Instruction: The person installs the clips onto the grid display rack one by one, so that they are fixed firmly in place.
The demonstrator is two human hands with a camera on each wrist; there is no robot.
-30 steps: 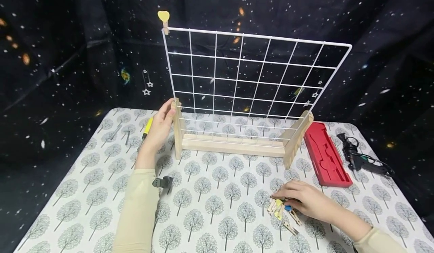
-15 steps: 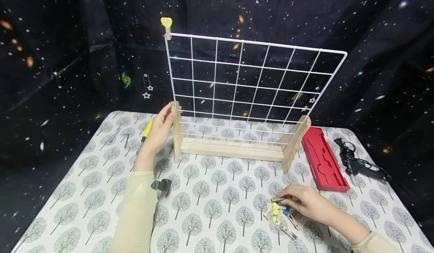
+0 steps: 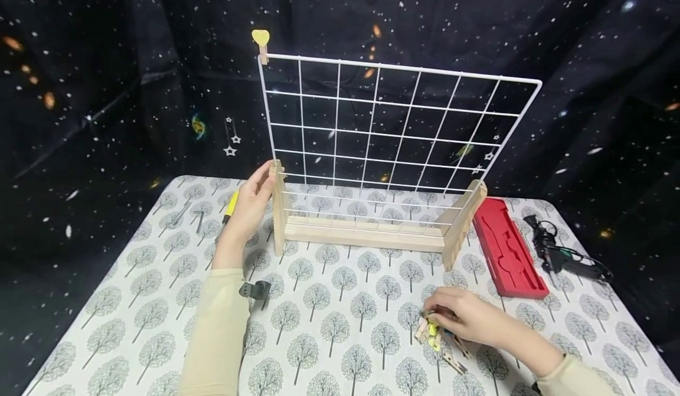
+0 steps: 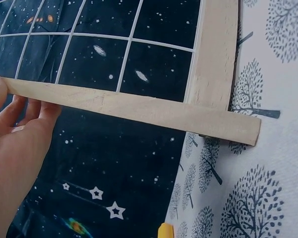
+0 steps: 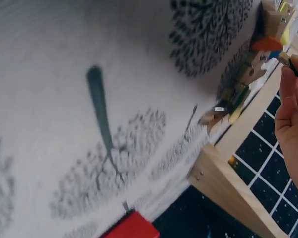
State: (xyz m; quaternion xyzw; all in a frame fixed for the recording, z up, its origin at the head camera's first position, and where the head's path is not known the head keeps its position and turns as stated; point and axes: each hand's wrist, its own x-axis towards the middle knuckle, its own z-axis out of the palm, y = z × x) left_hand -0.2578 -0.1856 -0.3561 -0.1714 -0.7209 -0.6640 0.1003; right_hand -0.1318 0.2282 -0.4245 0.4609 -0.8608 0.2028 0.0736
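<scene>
My left hand point(image 3: 249, 207) grips the upright left wooden side piece point(image 3: 278, 231) of a stand bearing a white wire grid point(image 3: 340, 62). In the left wrist view, the thumb lies over that wooden piece point(image 4: 114, 103) and fingers curl beneath. On the grid's top left corner sits a clothespin with a yellow heart point(image 3: 261, 37). Over a small pile of wooden clothespins point(image 3: 434, 340) is my right hand point(image 3: 467, 316). In the right wrist view its fingertips pinch a small clothespin with a dark green part point(image 5: 288, 61); the hand hides some of the pile.
Right of the stand lies a red moulded tray point(image 3: 494, 225), with a black tool with a cable point(image 3: 563, 257) beyond it. A yellow-handled tool point(image 3: 231, 204) and thin metal keys point(image 3: 199, 222) lie left of the left arm. A dark starry cloth hangs behind the table.
My right hand has shifted slightly left over the clothespins, its fingertips closing on one. The left hand keeps its grip on the stand. The head view has tipped a little.
</scene>
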